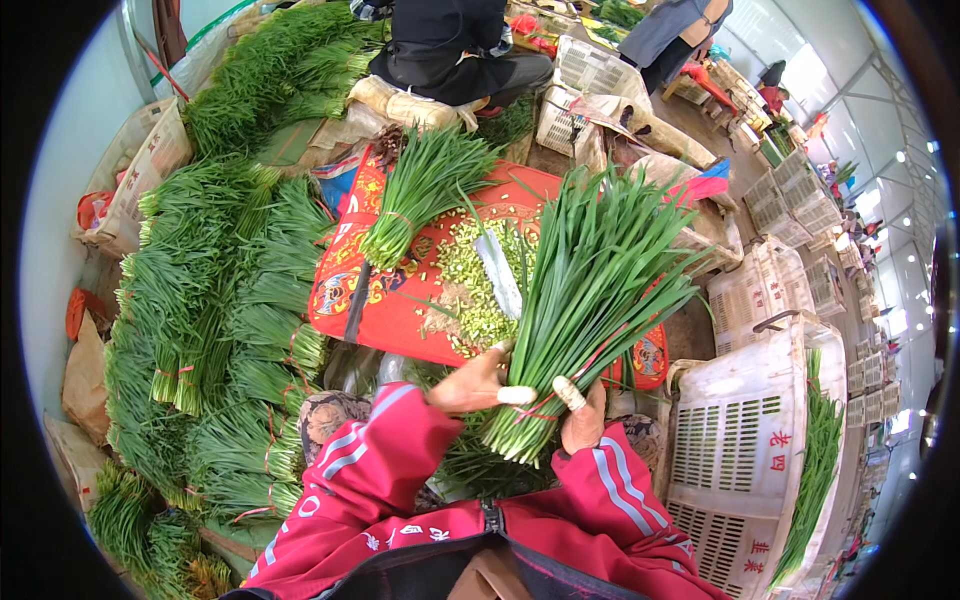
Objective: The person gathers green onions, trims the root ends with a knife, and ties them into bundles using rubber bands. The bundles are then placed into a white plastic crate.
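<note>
Between my two hands I grip a large bunch of garlic chives (585, 292), its cut stem ends towards me and its leaves fanned away to the upper right. My left hand (474, 381) holds the near left side, its thumb wrapped in pale tape. On the near right side is my right hand (583, 416), also with a taped thumb. A red tie circles the stems near the ends. Before me lies a red board with printed patterns (409, 330). On it are chopped stem ends (480, 330), a wide knife blade (499, 271) and a smaller tied bunch (427, 195).
Stacked chive bunches (202, 285) cover the floor at left. White plastic crates stand at right, the nearest (727, 435) holding chives. Another crate (142, 172) is at upper left. A seated person (450, 52) is beyond the board; another person (675, 34) stands farther right.
</note>
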The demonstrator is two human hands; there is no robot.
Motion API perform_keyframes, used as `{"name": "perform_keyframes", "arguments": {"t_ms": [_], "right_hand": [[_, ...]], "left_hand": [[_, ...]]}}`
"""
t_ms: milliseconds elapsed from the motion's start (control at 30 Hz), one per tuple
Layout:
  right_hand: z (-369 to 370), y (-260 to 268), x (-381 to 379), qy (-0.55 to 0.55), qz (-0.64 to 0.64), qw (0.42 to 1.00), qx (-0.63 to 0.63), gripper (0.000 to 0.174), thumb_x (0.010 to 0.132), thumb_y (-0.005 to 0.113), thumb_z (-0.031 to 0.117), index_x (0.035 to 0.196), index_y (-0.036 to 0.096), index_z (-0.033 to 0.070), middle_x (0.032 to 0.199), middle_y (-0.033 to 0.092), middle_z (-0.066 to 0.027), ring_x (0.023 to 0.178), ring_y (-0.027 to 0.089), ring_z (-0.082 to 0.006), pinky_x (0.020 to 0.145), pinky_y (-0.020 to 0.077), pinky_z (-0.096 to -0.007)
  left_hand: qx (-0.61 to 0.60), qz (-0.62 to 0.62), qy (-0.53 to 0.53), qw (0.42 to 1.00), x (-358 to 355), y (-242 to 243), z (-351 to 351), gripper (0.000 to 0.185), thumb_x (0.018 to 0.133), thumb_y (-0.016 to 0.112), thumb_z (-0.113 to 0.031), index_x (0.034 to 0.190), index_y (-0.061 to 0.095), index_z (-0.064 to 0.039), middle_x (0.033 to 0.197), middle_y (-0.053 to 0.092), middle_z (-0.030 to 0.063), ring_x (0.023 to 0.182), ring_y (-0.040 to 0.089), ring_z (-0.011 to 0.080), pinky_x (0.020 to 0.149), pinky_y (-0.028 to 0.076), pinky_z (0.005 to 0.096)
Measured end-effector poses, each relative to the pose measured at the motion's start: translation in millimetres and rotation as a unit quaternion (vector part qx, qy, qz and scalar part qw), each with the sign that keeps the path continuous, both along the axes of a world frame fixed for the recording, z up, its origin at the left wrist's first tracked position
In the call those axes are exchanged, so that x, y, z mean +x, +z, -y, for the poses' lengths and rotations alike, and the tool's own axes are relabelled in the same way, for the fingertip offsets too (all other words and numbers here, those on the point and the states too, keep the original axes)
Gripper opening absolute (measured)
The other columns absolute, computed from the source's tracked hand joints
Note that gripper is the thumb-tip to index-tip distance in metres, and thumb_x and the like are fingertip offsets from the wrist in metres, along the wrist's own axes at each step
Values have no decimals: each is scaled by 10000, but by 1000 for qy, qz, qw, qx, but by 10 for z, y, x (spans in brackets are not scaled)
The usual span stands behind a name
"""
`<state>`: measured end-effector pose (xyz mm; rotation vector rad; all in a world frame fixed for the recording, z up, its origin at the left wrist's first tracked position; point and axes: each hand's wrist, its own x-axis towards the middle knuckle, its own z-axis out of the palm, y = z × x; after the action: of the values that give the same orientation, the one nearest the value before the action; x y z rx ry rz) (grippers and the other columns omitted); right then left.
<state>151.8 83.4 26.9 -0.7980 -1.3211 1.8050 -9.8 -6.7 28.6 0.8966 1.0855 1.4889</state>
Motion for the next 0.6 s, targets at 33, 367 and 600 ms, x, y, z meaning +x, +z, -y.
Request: {"name": "perform_keyframes", "arguments": {"t_ms": [33,367,600], "right_hand": [[59,10,-16,15,4,999,-40,542,715,722,85,1195,497,-28,1073,591,-73,921,573,-167,821,461,-287],[-357,171,-236,-88,141,963,211,593,713,766,94,1217,468,-3,1079,573,-79,913,543,-181,865,419,-298],[-575,206,-45,-133,35,985,107,618,761,671,-17,1316,399,-16,1232,506,-104,1122,474,-186,960,374,-309]], "left_hand": [[35,164,15,986,123,-39,-72,799,749,778,-235,1357,315,1,1192,531,135,1081,541,200,928,451,341],[27,227,198,953,327,-212,-211,471,830,681,-99,1240,467,-10,1084,616,94,911,605,160,783,514,317],[37,233,313,920,278,-301,-231,359,809,703,-72,1119,538,4,979,651,85,818,627,156,742,527,302]]}}
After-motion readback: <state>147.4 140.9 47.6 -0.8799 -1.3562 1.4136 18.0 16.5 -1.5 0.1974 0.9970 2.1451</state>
